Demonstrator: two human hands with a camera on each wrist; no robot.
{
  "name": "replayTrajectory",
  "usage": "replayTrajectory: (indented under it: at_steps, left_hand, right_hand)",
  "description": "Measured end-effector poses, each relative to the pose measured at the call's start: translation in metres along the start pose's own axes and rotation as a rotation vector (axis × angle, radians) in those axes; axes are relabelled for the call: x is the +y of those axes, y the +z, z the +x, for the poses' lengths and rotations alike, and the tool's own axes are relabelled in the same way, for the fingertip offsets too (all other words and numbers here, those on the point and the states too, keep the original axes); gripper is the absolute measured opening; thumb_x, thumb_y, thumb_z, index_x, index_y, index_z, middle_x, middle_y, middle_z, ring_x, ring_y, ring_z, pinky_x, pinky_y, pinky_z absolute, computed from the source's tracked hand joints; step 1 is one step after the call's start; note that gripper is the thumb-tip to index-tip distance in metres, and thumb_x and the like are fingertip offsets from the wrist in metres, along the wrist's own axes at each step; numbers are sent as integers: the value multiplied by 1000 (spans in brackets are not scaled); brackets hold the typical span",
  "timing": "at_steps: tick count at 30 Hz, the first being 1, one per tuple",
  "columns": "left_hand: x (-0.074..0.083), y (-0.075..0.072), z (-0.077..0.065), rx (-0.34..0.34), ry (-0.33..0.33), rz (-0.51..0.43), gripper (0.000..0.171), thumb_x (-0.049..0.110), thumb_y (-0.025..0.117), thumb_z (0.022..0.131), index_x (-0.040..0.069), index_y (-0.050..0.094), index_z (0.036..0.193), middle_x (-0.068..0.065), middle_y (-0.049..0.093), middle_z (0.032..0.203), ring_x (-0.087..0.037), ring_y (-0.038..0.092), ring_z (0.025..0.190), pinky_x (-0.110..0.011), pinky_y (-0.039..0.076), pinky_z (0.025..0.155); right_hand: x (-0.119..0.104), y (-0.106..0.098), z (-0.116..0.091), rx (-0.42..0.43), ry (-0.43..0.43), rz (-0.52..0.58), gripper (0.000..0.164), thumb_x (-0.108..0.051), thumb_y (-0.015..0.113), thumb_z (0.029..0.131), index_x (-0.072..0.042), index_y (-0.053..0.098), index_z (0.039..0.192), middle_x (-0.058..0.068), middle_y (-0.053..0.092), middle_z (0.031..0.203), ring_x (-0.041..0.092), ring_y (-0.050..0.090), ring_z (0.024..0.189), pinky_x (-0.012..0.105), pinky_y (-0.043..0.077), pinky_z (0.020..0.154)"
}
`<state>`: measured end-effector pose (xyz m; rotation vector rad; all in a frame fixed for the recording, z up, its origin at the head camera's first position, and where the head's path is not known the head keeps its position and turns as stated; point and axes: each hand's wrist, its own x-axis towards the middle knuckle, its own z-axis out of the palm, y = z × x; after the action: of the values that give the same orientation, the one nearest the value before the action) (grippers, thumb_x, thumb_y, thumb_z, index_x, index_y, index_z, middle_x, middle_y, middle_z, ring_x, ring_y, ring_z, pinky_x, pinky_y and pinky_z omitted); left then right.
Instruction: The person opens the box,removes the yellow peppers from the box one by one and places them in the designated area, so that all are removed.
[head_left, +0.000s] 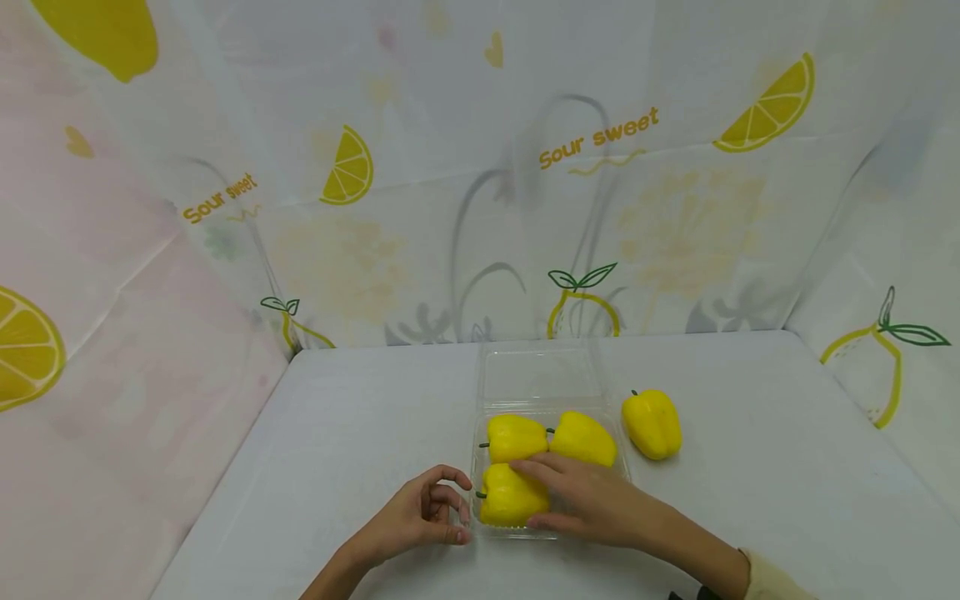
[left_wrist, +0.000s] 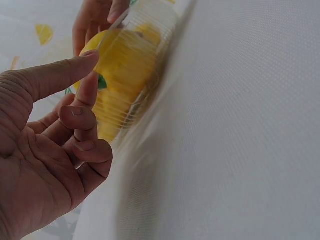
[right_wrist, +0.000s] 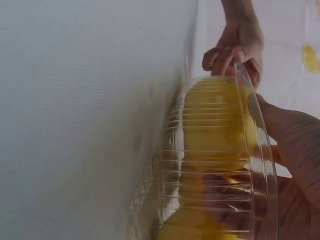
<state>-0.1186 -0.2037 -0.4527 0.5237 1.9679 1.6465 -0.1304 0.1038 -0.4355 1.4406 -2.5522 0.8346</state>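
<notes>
A clear plastic clamshell box (head_left: 551, 533) lies on the table with its lid (head_left: 540, 375) folded back. Inside are three yellow bell peppers: one at the back left (head_left: 517, 437), one at the back right (head_left: 585, 437) and one at the front left (head_left: 510, 498). My right hand (head_left: 592, 496) reaches in from the right and grips the front pepper, fingers over its far side and thumb at its near side. At the box's left edge, my left hand (head_left: 420, 512) pinches the rim between thumb and index finger, its other fingers curled.
Another yellow bell pepper (head_left: 652, 423) lies on the white table (head_left: 750, 467), just right of the box. Lemon-printed cloth (head_left: 420, 275) hangs behind the table and along both sides. Something dark (head_left: 693, 593) shows at the bottom edge near the right sleeve.
</notes>
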Motion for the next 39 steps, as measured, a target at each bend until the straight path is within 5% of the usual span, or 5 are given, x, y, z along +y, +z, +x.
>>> replayTrajectory:
  at_steps: [8,39]
  left_hand:
    - [1,1,-1,6,-3,7,58,13,82,81,5,49,127,-10,69,97,-8,49,63,-18,43,58]
    - [3,0,0,-4,-5,-5,59,14,81,82,3,47,130,-9,68,98,-8,47,62,-18,43,58]
  right_hand:
    - [0,5,5,-13,16,-74,62,-47,62,94,-16,47,145,-4,58,126,6,59,100,28,51,84]
    - [-1,13,3,16,-35,-307,59,-46,50,102,-8,43,145,3,57,126,16,58,108,33,49,92]
